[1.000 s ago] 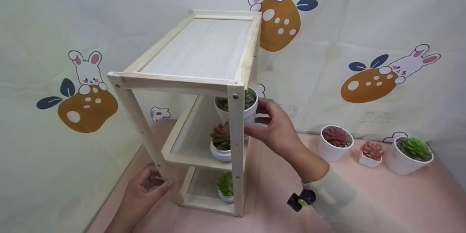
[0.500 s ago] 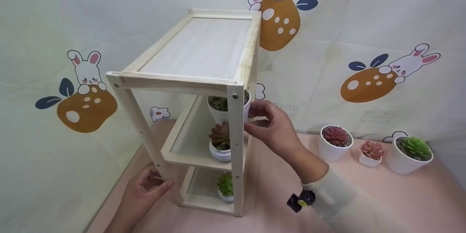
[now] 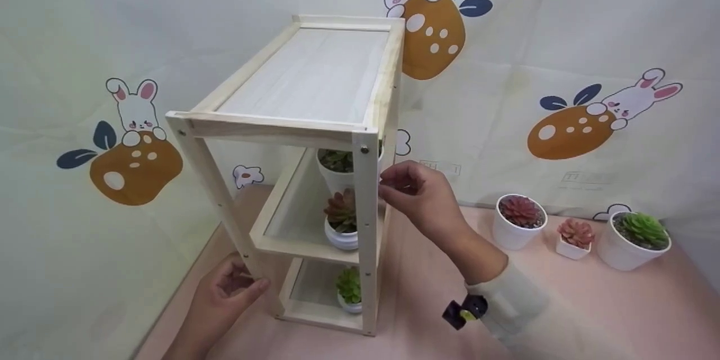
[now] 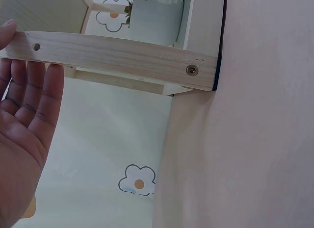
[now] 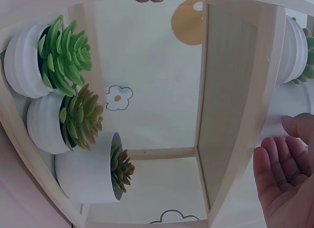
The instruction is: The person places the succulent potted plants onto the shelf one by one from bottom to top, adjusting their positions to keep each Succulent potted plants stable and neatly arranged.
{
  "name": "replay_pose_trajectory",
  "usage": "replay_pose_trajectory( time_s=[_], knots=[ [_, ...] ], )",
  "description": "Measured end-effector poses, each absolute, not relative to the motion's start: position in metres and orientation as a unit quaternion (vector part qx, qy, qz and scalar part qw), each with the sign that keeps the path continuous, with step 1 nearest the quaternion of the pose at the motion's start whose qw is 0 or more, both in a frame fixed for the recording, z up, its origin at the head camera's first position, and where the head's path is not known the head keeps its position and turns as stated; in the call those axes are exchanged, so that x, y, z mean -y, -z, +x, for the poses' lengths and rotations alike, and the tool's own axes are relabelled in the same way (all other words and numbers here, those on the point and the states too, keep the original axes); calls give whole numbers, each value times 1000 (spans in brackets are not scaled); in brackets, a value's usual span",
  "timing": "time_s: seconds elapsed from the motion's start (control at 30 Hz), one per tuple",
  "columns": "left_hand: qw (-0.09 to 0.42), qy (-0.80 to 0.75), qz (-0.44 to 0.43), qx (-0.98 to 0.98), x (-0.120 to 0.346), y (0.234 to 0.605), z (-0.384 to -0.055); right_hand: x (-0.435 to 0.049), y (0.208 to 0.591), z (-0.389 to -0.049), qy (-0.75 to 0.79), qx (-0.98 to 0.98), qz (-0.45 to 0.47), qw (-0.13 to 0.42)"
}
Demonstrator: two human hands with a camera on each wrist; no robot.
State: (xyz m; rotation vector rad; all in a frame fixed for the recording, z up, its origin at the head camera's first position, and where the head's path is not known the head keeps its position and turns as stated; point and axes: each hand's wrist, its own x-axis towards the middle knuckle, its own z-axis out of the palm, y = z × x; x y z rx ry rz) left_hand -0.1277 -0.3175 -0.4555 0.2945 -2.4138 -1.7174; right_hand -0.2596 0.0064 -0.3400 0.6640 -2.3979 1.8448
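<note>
A three-tier wooden shelf (image 3: pixel 270 129) stands in the middle. My left hand (image 3: pixel 216 295) grips its near left post (image 4: pixel 122 51), thumb on one side and fingers on the other. On the middle tier, a large white potted succulent (image 3: pixel 335 171) is partly hidden by the near right post. My right hand (image 3: pixel 424 197) is just outside that post, beside this pot, with fingers loosely bent; whether a fingertip touches the pot is unclear. A small white pot with a reddish succulent (image 3: pixel 341 215) sits in front of it. A small green potted succulent (image 3: pixel 349 287) is on the bottom tier.
In the right wrist view, the bottom tier holds a green succulent (image 5: pixel 66 56), a brownish one (image 5: pixel 83 117) and a larger white pot (image 5: pixel 86 171). Right of the shelf are a dark red succulent (image 3: pixel 520 214), a pink one (image 3: pixel 575 233) and a green one (image 3: pixel 641 230).
The large white pot has slid left, farther onto the middle tier. My right hand has let go of it and its fingers have drawn closer together. My left hand has stayed put.
</note>
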Motion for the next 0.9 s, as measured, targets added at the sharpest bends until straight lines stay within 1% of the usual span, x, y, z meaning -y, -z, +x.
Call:
replay_pose_trajectory(
  time_s=[0.17,0.43,0.7,0.9],
  knots=[
    [93,578,92,805,317,456,-127,-6,338,-259,-597,773,215,13],
    [83,576,100,807,317,455,-129,-5,338,-260,-592,772,230,11],
    [87,569,99,812,317,453,-131,-5,336,-260,-586,776,234,16],
    [78,569,109,811,317,455,-128,-6,338,-258,-575,784,232,15]
  ],
)
